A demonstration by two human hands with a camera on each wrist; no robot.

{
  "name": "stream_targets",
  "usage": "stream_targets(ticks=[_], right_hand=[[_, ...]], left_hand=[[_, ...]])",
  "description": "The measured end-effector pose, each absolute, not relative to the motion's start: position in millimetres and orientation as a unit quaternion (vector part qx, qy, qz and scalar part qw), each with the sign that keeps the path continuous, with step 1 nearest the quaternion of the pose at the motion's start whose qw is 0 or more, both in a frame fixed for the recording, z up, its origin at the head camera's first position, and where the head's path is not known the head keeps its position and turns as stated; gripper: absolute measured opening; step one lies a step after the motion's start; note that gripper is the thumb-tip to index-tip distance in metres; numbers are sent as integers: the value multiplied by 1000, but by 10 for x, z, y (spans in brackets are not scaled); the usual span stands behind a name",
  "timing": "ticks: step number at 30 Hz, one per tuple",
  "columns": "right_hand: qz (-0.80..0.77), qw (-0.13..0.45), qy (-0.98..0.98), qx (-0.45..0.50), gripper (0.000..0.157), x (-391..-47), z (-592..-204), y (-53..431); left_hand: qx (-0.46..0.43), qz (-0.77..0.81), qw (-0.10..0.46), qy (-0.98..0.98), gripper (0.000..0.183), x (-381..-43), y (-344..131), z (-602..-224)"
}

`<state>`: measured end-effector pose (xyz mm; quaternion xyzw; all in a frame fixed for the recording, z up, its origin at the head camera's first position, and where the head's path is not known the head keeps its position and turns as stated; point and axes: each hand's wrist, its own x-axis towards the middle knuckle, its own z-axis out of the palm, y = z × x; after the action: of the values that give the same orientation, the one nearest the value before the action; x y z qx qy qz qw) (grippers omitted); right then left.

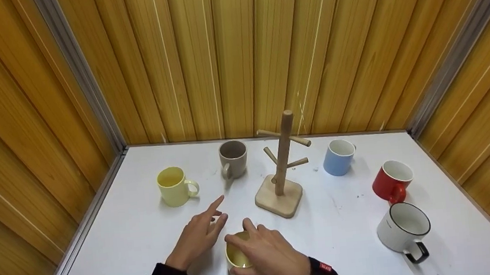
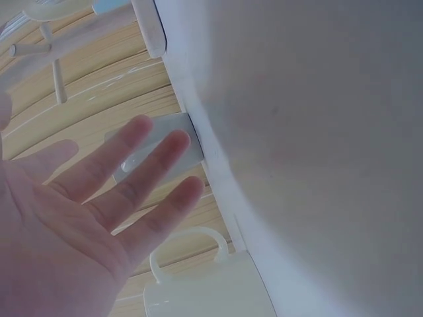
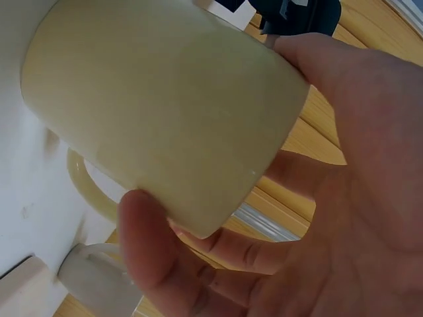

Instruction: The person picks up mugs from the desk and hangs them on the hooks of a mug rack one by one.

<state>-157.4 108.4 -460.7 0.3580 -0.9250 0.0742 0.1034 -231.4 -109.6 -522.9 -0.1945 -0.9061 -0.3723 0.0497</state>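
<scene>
My right hand (image 1: 271,255) grips a pale yellow mug (image 1: 237,255) near the front of the table, thumb and fingers spread around its rim from above. The right wrist view shows the side of this mug (image 3: 165,105) close up, its handle partly behind the fingertips. To its left my left hand (image 1: 198,234) is held over the table with the index finger extended, holding nothing. Beyond that hand stand a second yellow mug (image 1: 174,188) and a taupe mug (image 1: 232,158), both upright. A wooden mug tree (image 1: 284,165) with bare pegs stands ahead of the right hand.
On the right side are a blue mug (image 1: 338,159), a red mug (image 1: 391,181) and a white mug (image 1: 401,225) with a black rim and handle. Wood-patterned walls (image 1: 238,58) enclose the white table (image 1: 337,231) at the back and both sides.
</scene>
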Motion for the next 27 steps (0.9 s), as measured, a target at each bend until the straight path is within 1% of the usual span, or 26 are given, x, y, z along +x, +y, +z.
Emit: stream_targets(ticks=[3,7,11,15,21,27], right_hand=[[84,115,-921,364,54,-1566,-4623,1082],[91,118,-918,368,54,-1565,-4638,1087],[99,110,-918,367,56,-1559,-4647,1107],[124,100,-918,363,58,-1569,-4650,1168],[159,138,-905,369,59,-1607,-4665,1329],[214,149,-895,361,62,-1659,-4690,1515]], left_hand=[[-195,-370,49,-907,61,-2315,-1087,-5245],[-205,-366,57,-906,59,-2310,-1071,-5261],[-221,-364,65,-903,57,-2305,-1049,-5273],[-231,-366,55,-900,58,-2301,-1013,-5274],[-252,-401,31,-880,51,-2294,-929,-5259],[-291,-429,25,-855,48,-2266,-838,-5232]])
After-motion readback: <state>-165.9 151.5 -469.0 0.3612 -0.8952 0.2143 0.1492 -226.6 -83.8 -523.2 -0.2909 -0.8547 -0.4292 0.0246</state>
